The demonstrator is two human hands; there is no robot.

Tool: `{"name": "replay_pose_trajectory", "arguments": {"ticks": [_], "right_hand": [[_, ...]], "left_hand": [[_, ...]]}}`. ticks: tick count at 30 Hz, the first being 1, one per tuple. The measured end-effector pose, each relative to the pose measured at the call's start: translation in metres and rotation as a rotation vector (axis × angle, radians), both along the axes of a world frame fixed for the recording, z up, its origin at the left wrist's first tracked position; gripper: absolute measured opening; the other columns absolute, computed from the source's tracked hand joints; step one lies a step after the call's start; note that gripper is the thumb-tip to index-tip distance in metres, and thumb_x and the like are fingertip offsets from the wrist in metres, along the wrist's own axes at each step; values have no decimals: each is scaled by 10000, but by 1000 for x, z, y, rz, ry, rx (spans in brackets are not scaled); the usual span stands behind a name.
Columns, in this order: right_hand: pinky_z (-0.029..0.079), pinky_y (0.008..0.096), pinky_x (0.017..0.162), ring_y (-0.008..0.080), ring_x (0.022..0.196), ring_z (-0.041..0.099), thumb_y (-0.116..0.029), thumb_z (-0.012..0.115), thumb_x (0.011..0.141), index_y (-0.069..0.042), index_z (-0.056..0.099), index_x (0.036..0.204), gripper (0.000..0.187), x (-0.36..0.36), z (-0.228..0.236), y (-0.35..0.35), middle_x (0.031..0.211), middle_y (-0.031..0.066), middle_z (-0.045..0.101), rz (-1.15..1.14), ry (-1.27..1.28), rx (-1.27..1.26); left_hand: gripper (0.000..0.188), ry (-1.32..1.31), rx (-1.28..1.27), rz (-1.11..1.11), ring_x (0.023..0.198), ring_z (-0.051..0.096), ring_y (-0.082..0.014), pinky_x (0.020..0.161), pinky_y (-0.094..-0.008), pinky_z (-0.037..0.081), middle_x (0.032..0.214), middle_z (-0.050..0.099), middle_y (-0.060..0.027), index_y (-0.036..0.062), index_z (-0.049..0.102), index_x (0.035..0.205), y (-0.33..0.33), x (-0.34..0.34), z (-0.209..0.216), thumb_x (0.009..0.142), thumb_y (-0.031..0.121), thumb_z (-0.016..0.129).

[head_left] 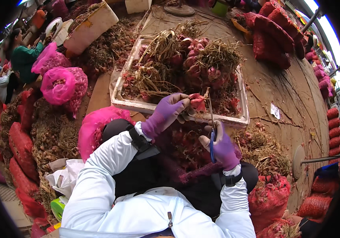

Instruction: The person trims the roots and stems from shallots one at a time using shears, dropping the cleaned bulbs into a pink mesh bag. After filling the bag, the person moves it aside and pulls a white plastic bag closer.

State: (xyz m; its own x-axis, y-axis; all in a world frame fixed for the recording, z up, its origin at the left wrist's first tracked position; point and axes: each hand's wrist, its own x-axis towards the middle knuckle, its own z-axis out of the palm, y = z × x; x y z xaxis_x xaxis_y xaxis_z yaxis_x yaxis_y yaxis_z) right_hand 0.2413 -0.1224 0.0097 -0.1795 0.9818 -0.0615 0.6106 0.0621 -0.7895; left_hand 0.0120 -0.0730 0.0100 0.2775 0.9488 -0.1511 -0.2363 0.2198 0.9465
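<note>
My left hand (165,116), in a purple glove with dark fingertips, pinches a small red shallot (197,102) by its side. A short dry stalk rises from the bulb. My right hand (224,150), gloved alike, is closed on a pair of scissors (212,139) with blue handles. Their blades point away from me and reach up beside the shallot's stalk. Just beyond both hands stands a shallow white foam box (136,105) with bunches of shallots (192,59) and dried stalks in it. Below my hands, a purple-red mesh bag (197,172) lies across my lap, with loose peelings around it.
Pink mesh bags (102,125) and piles of dried stalks (55,137) lie at my left. Trimmed stalks (263,152) and a red mesh sack (270,198) are at my right. Full red sacks (271,39) stand far right. A person in green (25,59) sits at the far left.
</note>
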Motion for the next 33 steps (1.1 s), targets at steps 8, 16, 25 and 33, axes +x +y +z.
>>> {"name": "replay_pose_trajectory", "arguments": {"ticks": [8,16,25,33], "right_hand": [[492,369,810,271,922,631,-327,746,761,-28,459,1191,597,-6,-2,5,1043,165,630,41,59,-61],[434,210,535,81,613,555,-296,672,857,-62,510,1100,375,-12,2,4,758,38,609,-50,199,-190],[518,197,742,96,855,614,33,631,857,0,456,1179,368,-24,1,4,1052,109,621,-165,969,-17],[530,242,774,126,901,623,52,597,858,-3,497,1139,303,-22,-4,4,1009,94,629,-153,781,9]], "left_hand": [[295,118,18,133,684,622,-81,568,-212,490,862,670,-30,29,549,1148,2,0,2,974,258,484],[285,200,9,26,671,597,-62,584,-204,493,854,661,-24,29,541,1154,-4,6,4,968,240,498],[231,234,262,-216,713,540,-25,636,-181,445,903,643,5,29,593,1141,-10,19,-19,964,164,529],[296,181,225,-214,849,554,-42,760,-199,461,966,629,6,19,571,1195,-15,30,-10,936,159,596]]}}
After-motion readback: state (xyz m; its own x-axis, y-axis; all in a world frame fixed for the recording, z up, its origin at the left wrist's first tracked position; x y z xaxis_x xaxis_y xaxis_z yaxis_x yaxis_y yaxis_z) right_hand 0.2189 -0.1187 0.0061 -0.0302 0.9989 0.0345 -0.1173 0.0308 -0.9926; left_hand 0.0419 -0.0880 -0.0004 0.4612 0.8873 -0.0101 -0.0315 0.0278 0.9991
